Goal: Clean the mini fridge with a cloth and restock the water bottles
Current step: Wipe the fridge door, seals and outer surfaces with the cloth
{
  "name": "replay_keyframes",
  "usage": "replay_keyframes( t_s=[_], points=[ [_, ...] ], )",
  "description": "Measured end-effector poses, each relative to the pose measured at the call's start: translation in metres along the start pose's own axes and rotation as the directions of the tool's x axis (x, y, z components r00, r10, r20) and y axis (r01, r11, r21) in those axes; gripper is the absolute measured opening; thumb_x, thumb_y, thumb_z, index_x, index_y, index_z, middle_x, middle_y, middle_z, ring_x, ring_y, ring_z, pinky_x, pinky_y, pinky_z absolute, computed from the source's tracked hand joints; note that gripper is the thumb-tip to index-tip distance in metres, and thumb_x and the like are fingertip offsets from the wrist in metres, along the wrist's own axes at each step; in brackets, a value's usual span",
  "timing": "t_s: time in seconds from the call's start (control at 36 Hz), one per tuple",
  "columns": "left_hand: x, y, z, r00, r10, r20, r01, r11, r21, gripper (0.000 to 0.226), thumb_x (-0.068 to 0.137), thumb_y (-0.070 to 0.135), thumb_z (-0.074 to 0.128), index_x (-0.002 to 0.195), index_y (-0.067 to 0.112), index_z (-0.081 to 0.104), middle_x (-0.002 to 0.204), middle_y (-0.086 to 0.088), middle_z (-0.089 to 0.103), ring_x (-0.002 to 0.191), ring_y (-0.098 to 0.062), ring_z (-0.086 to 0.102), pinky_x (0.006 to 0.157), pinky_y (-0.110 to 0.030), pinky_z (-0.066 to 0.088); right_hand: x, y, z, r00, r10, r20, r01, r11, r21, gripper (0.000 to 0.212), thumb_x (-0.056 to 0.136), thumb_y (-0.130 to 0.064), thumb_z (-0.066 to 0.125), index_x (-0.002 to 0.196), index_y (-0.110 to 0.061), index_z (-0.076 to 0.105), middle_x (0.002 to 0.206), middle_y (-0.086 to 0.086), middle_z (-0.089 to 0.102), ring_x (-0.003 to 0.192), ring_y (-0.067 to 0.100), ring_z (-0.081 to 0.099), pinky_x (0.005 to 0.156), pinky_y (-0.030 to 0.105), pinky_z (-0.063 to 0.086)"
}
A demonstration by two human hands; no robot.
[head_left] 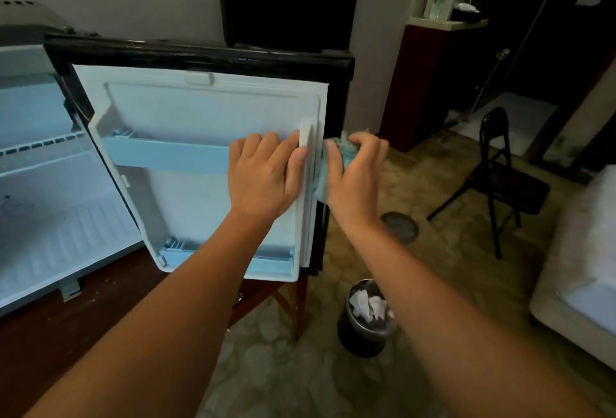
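Bin (356, 337) right of fridge door (186, 111), chair (500, 184) apparently beyond.

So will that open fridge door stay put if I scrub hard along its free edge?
Likely not by itself: the door hangs open, hinged on its left, so pushing its free edge should swing it. The left hand resting on it looks like a brace. The panel itself looks rigid.

Head cam, wide-angle, looks fwd/down, close to open fridge door (200, 111).
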State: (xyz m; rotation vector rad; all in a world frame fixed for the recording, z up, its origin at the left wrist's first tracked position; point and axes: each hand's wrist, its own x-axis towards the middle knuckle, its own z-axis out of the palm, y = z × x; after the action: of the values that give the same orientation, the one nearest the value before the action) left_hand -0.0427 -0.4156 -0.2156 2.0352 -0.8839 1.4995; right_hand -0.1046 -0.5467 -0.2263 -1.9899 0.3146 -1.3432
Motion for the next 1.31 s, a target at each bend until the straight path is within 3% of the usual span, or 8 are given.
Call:
replay_keyframes(
  t_s=[0.14,0.28,0.42,0.5,0.58,0.67,0.81,1.31],
  points=[
    [-0.005,-0.007,0.003,0.999,0.038,-0.018,-0.037,0.999,0.037,0.032,0.105,0.031,0.049,0.111,0.015,0.075,0.077,-0.006,0.058,0.07,-0.029,0.05,0.07,-0.042,0.037,0.015,-0.015,0.005,0.993,-0.004,-0.119,0.013,0.997,0.074,0.032,0.098,-0.031,0.064,0.114,-0.009,0.047,0.116,0.002,0.041,0.097,-0.01,0.047,0.083,0.002,0.037],
    [-0.01,-0.008,0.004,0.999,0.025,0.034,-0.024,0.999,-0.03,0.034,0.105,0.033,0.049,0.116,0.011,0.073,0.085,-0.008,0.061,0.077,-0.033,0.053,0.082,-0.043,0.04,-0.007,0.016,0.011,0.998,0.062,-0.024,-0.061,0.996,0.068,0.036,0.099,-0.031,0.063,0.117,-0.005,0.047,0.118,0.008,0.043,0.093,-0.009,0.045,0.081,0.002,0.037],
    [-0.028,-0.014,0.009,0.998,0.032,0.046,-0.026,0.993,-0.118,0.038,0.103,0.027,0.048,0.129,0.007,0.067,0.123,-0.013,0.066,0.12,-0.034,0.057,0.114,-0.049,0.034,-0.015,0.043,0.016,0.991,0.128,0.036,-0.131,0.985,0.11,0.037,0.101,-0.041,0.054,0.121,-0.011,0.045,0.121,0.007,0.045,0.102,-0.017,0.047,0.08,-0.001,0.037],
    [-0.054,-0.009,0.016,1.0,-0.018,0.008,0.019,0.98,-0.198,0.042,0.1,0.022,0.053,0.136,0.004,0.061,0.144,-0.019,0.05,0.135,-0.038,0.046,0.112,-0.059,0.036,-0.013,0.05,0.022,0.992,0.121,0.029,-0.124,0.987,0.107,0.04,0.101,-0.046,0.05,0.119,-0.011,0.046,0.119,0.009,0.047,0.1,-0.012,0.048,0.08,0.002,0.038],
    [-0.091,0.0,0.024,0.989,-0.145,0.026,0.147,0.963,-0.226,0.039,0.097,0.024,0.055,0.132,0.006,0.057,0.137,-0.015,0.041,0.126,-0.034,0.045,0.105,-0.053,0.042,-0.01,0.058,0.028,0.994,0.102,0.024,-0.105,0.986,0.131,0.039,0.102,-0.043,0.051,0.119,-0.009,0.047,0.118,0.011,0.048,0.098,-0.01,0.05,0.078,0.001,0.04],
    [-0.129,0.009,0.035,0.95,-0.201,0.238,0.248,0.951,-0.185,0.033,0.098,0.031,0.05,0.11,0.004,0.065,0.114,-0.016,0.058,0.104,-0.035,0.055,0.089,-0.046,0.042,-0.006,0.065,0.034,0.996,0.094,0.013,-0.095,0.985,0.146,0.037,0.101,-0.041,0.052,0.117,-0.009,0.047,0.117,0.011,0.049,0.095,-0.004,0.053,0.076,0.005,0.042],
    [-0.166,0.029,0.055,0.787,-0.304,0.536,0.458,0.871,-0.179,0.049,0.101,0.049,0.029,0.106,0.01,0.059,0.088,-0.007,0.064,0.077,-0.033,0.062,0.063,-0.042,0.048,-0.005,0.078,0.041,0.998,0.046,-0.039,-0.038,0.985,0.17,0.032,0.1,-0.035,0.055,0.113,-0.006,0.048,0.112,0.007,0.048,0.094,-0.003,0.051,0.08,0.008,0.041],
    [-0.194,0.031,0.085,0.918,-0.272,0.29,0.323,0.935,-0.144,0.031,0.102,0.039,0.028,0.117,0.014,0.041,0.063,-0.011,0.062,0.044,-0.039,0.054,0.047,-0.028,0.028,-0.039,0.1,0.048,0.969,-0.178,-0.171,0.202,0.97,0.137,0.032,0.1,-0.034,0.061,0.11,-0.006,0.049,0.111,0.003,0.041,0.092,-0.011,0.047,0.077,0.0,0.036]
  ],
)
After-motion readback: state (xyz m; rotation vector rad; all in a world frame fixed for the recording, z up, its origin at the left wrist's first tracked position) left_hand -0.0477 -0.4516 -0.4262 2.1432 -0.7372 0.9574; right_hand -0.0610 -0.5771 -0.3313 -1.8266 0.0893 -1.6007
